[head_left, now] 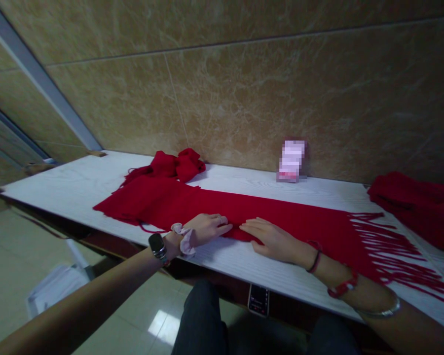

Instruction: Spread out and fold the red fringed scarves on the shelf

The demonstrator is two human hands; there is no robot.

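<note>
Head view: both hands [237, 231] lie flat, fingertips meeting, on red scarf [281, 217].

Tan marble wall [244, 93], white wooden table [77, 185], glossy tiled floor [7, 251]

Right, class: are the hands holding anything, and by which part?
Nothing is gripped: left hand and right hand lie flat, palms down, on the near edge of the scarf.

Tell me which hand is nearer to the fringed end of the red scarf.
Right. The right hand lies flat on the scarf, toward the fringed end; the left hand lies flat beside it, farther from the fringe.
</note>
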